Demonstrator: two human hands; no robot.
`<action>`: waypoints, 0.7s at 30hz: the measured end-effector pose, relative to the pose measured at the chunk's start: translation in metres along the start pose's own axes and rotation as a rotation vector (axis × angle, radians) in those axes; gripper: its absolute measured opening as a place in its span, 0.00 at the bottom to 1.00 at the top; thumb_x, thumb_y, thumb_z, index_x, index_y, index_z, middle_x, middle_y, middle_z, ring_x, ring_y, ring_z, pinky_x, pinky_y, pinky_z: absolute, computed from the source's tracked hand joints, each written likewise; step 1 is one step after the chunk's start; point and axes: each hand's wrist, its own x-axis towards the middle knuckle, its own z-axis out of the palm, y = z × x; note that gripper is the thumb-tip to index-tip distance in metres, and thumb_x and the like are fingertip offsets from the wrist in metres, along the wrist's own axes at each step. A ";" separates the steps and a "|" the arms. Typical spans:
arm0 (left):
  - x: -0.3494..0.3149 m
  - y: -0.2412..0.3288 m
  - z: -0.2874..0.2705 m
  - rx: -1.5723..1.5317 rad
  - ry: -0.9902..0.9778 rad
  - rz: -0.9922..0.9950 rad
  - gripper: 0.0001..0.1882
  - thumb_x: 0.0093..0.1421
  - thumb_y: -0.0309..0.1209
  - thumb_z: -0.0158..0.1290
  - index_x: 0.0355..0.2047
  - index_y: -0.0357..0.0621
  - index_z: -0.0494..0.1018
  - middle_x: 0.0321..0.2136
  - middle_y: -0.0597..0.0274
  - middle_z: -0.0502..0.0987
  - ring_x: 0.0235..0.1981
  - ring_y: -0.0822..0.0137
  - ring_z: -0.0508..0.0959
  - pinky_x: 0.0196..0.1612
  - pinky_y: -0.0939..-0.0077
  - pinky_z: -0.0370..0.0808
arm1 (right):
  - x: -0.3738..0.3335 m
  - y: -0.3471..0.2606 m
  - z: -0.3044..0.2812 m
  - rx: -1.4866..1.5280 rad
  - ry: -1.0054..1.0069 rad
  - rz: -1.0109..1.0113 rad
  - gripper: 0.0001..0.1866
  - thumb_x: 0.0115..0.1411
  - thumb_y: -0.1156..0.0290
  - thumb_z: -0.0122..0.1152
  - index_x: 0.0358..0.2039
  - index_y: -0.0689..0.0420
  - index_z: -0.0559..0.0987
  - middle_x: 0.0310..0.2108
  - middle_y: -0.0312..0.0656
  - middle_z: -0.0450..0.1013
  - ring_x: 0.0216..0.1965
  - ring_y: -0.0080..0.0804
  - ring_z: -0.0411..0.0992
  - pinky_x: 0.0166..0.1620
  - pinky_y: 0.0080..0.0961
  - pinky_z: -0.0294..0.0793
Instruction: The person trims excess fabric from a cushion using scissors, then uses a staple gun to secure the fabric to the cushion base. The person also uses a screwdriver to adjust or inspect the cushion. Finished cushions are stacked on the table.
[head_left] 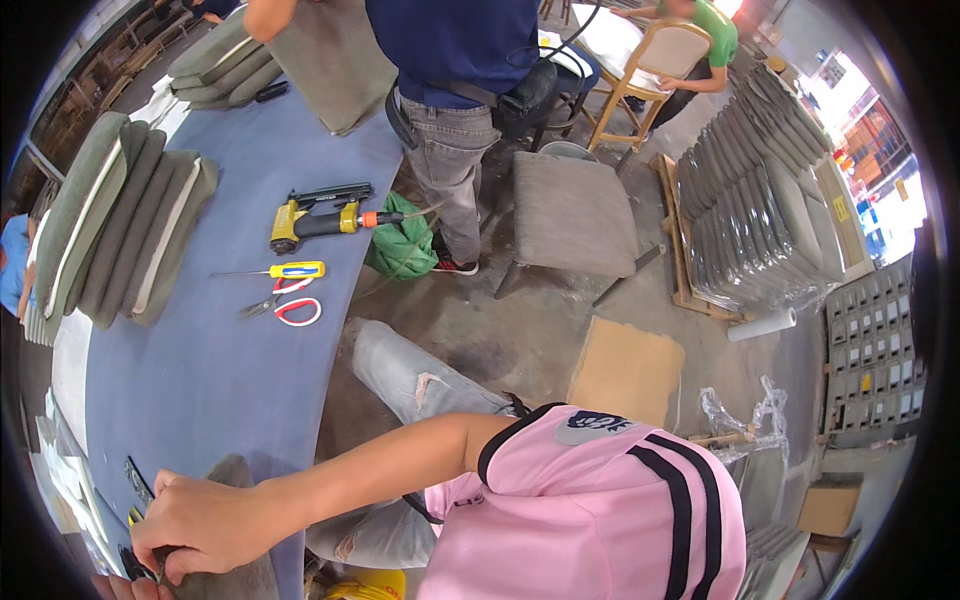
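Pink sleeve (pixel 600 470) with black stripes sits nearest my camera, and from it I follow a bare forearm across to the lower left. There the right hand (pixel 205 525) bends over a grey padded piece (pixel 245 572), thumb and fingers clamped on it; the piece lies at the near end of the blue-topped counter (pixel 220 390). Of the left hand (pixel 130 588) I get only some fingers at the lower rim, so I cannot tell whether they are apart or gripping.

Farther up the counter I see scissors (pixel 297 312) with red-and-white handles, and just above them a screwdriver (pixel 297 270) with a yellow handle, its shaft pointing left. Beyond lies a yellow-and-black air tool (pixel 325 217) with an orange fitting. Grey cushions (pixel 135 220) lean side by side along the counter's left edge.

At the far end I have a co-worker in a dark blue shirt (pixel 450 50) standing beside a grey panel (pixel 330 65). To the right, a grey-seated chair (pixel 572 212) stands on the floor, near a wooden pallet (pixel 683 265) loaded with stacked grey cushions, some in clear wrap.
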 end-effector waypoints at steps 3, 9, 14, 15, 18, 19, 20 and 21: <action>-0.013 -0.008 0.013 -0.045 -0.002 -0.047 0.16 0.73 0.40 0.46 0.35 0.44 0.77 0.35 0.49 0.76 0.40 0.45 0.73 0.54 0.44 0.69 | -0.003 0.005 0.004 0.055 -0.026 -0.028 0.07 0.60 0.69 0.69 0.37 0.50 0.80 0.33 0.30 0.81 0.37 0.32 0.79 0.54 0.40 0.64; -0.021 -0.005 0.025 -0.071 0.100 -0.083 0.12 0.53 0.38 0.59 0.23 0.44 0.71 0.25 0.56 0.66 0.30 0.48 0.70 0.38 0.52 0.66 | -0.006 0.018 0.012 -0.105 0.042 -0.121 0.09 0.59 0.75 0.69 0.38 0.53 0.77 0.42 0.37 0.81 0.43 0.43 0.80 0.50 0.44 0.74; -0.009 -0.011 0.017 -0.129 0.157 -0.044 0.13 0.42 0.37 0.65 0.23 0.51 0.72 0.24 0.67 0.64 0.28 0.59 0.67 0.35 0.61 0.63 | 0.005 -0.006 -0.008 -0.208 -0.123 -0.084 0.13 0.60 0.80 0.67 0.43 0.56 0.76 0.55 0.46 0.80 0.44 0.44 0.78 0.51 0.40 0.77; -0.016 -0.012 0.019 -0.146 0.175 -0.048 0.14 0.44 0.40 0.65 0.23 0.50 0.72 0.23 0.66 0.63 0.28 0.58 0.66 0.35 0.60 0.62 | 0.003 -0.009 -0.002 -0.115 -0.131 -0.011 0.12 0.62 0.78 0.67 0.44 0.55 0.76 0.54 0.43 0.80 0.45 0.43 0.78 0.52 0.39 0.74; -0.029 -0.009 0.016 -0.162 0.199 -0.059 0.14 0.44 0.41 0.65 0.23 0.50 0.72 0.22 0.67 0.62 0.27 0.59 0.66 0.35 0.60 0.61 | -0.004 -0.015 0.007 0.035 -0.140 0.116 0.13 0.65 0.75 0.68 0.48 0.52 0.77 0.55 0.37 0.80 0.47 0.39 0.78 0.56 0.36 0.67; -0.025 -0.005 0.018 -0.154 0.204 -0.057 0.14 0.43 0.41 0.65 0.23 0.50 0.72 0.22 0.67 0.62 0.27 0.59 0.66 0.35 0.61 0.61 | -0.006 -0.014 0.001 0.016 -0.145 0.092 0.13 0.65 0.75 0.68 0.49 0.52 0.77 0.56 0.37 0.80 0.48 0.38 0.78 0.56 0.36 0.67; -0.021 -0.002 0.020 -0.146 0.210 -0.054 0.14 0.43 0.41 0.65 0.23 0.50 0.72 0.22 0.67 0.61 0.27 0.59 0.66 0.35 0.61 0.61 | -0.007 -0.012 -0.004 -0.002 -0.149 0.068 0.14 0.65 0.75 0.68 0.49 0.52 0.77 0.57 0.36 0.80 0.49 0.37 0.79 0.57 0.36 0.68; -0.020 -0.002 0.022 -0.132 0.233 -0.042 0.14 0.42 0.41 0.64 0.22 0.50 0.72 0.22 0.68 0.61 0.27 0.60 0.65 0.35 0.61 0.61 | -0.007 -0.013 -0.005 -0.034 -0.144 0.050 0.14 0.64 0.76 0.69 0.48 0.53 0.78 0.56 0.36 0.81 0.49 0.37 0.79 0.56 0.36 0.68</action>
